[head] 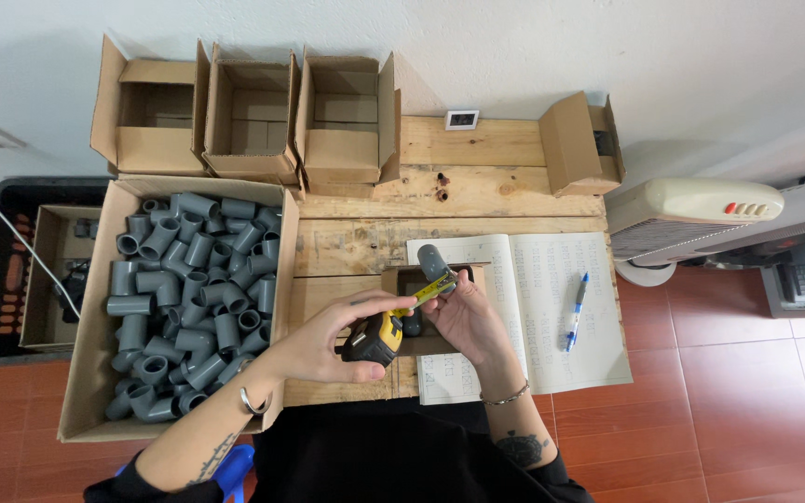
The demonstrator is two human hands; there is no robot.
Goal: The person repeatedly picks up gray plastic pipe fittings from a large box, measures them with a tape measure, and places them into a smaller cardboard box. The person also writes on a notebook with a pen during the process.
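The left hand (328, 345) gripped a black-and-yellow tape measure (375, 340), its yellow tape (430, 291) drawn out to a grey pipe fitting (435, 262) pinched in the right hand (463, 321). Under both lay an open notebook (552, 307); left of them sat a box of fittings (86, 373).

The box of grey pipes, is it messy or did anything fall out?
The grey pipe pieces lie jumbled every which way inside the big cardboard box, but none has spilled onto the wooden table. One pipe piece is out, held in the right hand.
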